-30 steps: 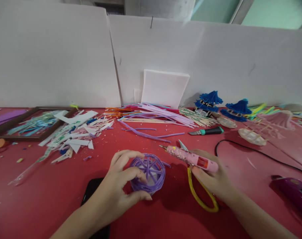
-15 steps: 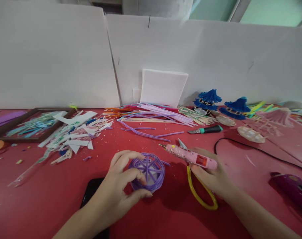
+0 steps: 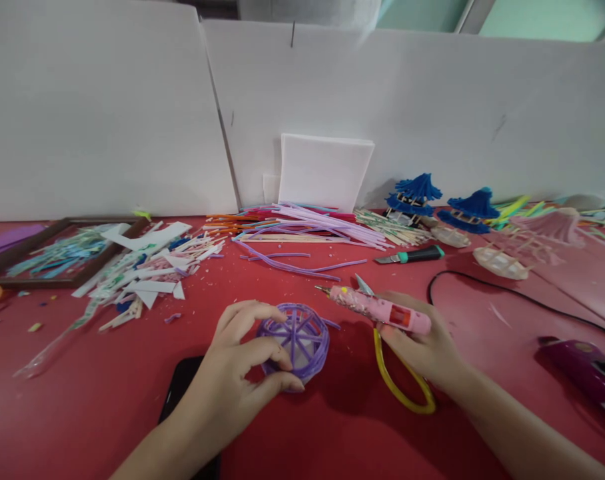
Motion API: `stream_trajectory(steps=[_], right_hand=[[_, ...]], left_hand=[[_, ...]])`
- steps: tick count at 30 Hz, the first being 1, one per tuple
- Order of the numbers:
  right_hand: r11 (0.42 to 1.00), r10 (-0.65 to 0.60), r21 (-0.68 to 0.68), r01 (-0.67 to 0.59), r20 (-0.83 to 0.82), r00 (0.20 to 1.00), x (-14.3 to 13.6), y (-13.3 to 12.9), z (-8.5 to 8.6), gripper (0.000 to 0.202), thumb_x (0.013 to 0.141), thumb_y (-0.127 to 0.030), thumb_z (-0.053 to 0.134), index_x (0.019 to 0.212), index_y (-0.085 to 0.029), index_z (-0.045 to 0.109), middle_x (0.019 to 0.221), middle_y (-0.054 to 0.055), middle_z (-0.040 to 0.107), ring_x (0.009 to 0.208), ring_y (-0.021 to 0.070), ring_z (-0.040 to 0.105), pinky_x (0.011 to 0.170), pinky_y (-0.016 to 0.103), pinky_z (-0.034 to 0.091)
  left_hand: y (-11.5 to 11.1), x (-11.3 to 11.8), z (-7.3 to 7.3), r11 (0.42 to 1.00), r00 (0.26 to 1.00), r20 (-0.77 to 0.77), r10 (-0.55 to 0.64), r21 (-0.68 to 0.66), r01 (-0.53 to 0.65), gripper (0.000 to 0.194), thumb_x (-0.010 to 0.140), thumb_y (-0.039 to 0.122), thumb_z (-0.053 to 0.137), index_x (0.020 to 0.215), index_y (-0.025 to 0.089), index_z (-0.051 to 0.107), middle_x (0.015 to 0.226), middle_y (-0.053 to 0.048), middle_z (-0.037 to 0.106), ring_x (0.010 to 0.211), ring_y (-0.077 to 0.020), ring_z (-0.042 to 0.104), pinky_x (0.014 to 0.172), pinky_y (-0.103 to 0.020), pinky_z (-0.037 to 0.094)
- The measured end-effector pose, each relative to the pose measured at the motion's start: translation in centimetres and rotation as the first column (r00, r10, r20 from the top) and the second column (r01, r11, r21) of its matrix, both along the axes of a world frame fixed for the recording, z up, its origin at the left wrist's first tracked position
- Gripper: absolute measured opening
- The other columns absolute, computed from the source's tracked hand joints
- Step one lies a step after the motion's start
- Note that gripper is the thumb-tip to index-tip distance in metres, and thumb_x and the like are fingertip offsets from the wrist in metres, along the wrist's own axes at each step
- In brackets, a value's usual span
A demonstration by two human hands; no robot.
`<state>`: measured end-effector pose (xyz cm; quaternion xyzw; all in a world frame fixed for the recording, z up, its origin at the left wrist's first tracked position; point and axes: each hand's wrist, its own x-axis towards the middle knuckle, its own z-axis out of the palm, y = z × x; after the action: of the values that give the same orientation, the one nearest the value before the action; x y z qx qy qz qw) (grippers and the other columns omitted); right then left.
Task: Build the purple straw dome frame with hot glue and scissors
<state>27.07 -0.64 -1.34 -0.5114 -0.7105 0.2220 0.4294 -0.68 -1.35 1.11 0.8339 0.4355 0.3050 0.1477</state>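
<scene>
At the middle front, my left hand [image 3: 247,360] curls its fingers and thumb around the left rim of a small round purple basket [image 3: 295,338]. Spoke-like strips cross in its middle, and one strip sticks out to the right. My right hand [image 3: 422,340] grips a pink glue pen [image 3: 380,309] whose metal tip points left, above and apart from the basket. Below that hand is a pair of scissors [image 3: 405,393] with a yellow handle; the hand covers part of it, and I cannot tell whether the fingers hold it too.
Purple strips [image 3: 292,265] and a utility knife [image 3: 410,255] lie beyond my hands. Farther back are stick bundles [image 3: 322,227] and small blue-roofed models [image 3: 415,197]. A phone [image 3: 180,387] sits under my left forearm. To the right are a black cord [image 3: 522,300] and a purple device [image 3: 580,373].
The view has shifted slightly, so everything sits a little higher and farther left. Both hands keep the same hold, and the basket and glue pen stay in nearly the same positions.
</scene>
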Motion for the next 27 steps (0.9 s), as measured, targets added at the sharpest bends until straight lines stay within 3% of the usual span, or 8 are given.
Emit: stream_trajectory(steps=[9,16,20,22,24,27], right_hand=[[1.0,0.007,-0.024,-0.007,-0.022,1.0,0.0,0.2,-0.2,0.008,0.07,-0.014,0.048,0.065,-0.019,0.049,0.059,-0.004,0.046,0.051,0.0103,0.043,0.048,0.022,0.034],[0.999,0.005,-0.052,-0.007,-0.035,0.999,0.2,0.2,-0.4,0.008,0.071,-0.016,0.049,0.064,-0.019,0.048,0.058,-0.004,0.045,0.051,0.0099,0.041,0.047,0.022,0.032],[0.998,0.007,-0.055,-0.01,-0.053,0.999,0.2,0.2,-0.5,0.007,0.071,-0.014,0.048,0.065,-0.019,0.048,0.059,-0.004,0.044,0.051,0.0097,0.041,0.047,0.022,0.033],[0.998,0.006,-0.055,-0.009,-0.05,0.999,0.3,0.2,-0.5,0.007,0.071,-0.014,0.048,0.066,-0.019,0.049,0.06,-0.004,0.046,0.051,0.0101,0.042,0.048,0.022,0.033],[0.998,-0.004,-0.059,0.001,-0.046,0.999,0.3,0.2,-0.5,0.007,0.071,-0.014,0.048,0.066,-0.018,0.05,0.06,-0.003,0.046,0.052,0.0103,0.042,0.047,0.022,0.033],[0.998,-0.009,-0.055,0.006,-0.05,0.999,0.2,0.2,-0.5,0.007,0.071,-0.014,0.048,0.066,-0.019,0.05,0.06,-0.004,0.047,0.052,0.0104,0.043,0.048,0.022,0.034]], left_hand=[[-0.1,0.1,-0.1,0.999,1.0,0.003,0.02,0.037,-0.021,0.014,0.073,0.037,0.075,0.062,0.029,0.07,0.103,-0.002,0.062,0.105,-0.0273,0.049,0.09,-0.045,0.047],[-0.2,0.1,-0.3,0.998,0.999,-0.011,0.046,0.038,-0.046,0.014,0.07,0.033,0.078,0.06,0.028,0.069,0.113,-0.002,0.061,0.113,-0.031,0.044,0.094,-0.051,0.045],[-0.3,0.0,0.1,1.0,0.999,-0.045,0.022,0.018,-0.021,0.014,0.074,0.038,0.075,0.07,0.027,0.067,0.124,-0.003,0.057,0.118,-0.0324,0.042,0.097,-0.054,0.042],[-0.4,-0.1,0.2,0.999,0.998,-0.052,-0.023,-0.031,0.022,0.028,0.07,0.047,0.077,0.084,0.026,0.064,0.132,-0.006,0.051,0.122,-0.034,0.041,0.098,-0.054,0.043],[-0.5,-0.1,-0.1,0.997,0.999,-0.023,-0.034,-0.074,0.033,0.058,0.063,0.055,0.078,0.107,0.026,0.056,0.14,-0.012,0.043,0.127,-0.0369,0.039,0.1,-0.057,0.042],[-0.6,0.2,-1.4,0.994,0.996,0.058,0.07,-0.092,-0.064,0.103,0.056,0.059,0.081,0.137,0.023,0.029,0.144,-0.02,0.035,0.131,-0.0412,0.038,0.102,-0.061,0.04]])
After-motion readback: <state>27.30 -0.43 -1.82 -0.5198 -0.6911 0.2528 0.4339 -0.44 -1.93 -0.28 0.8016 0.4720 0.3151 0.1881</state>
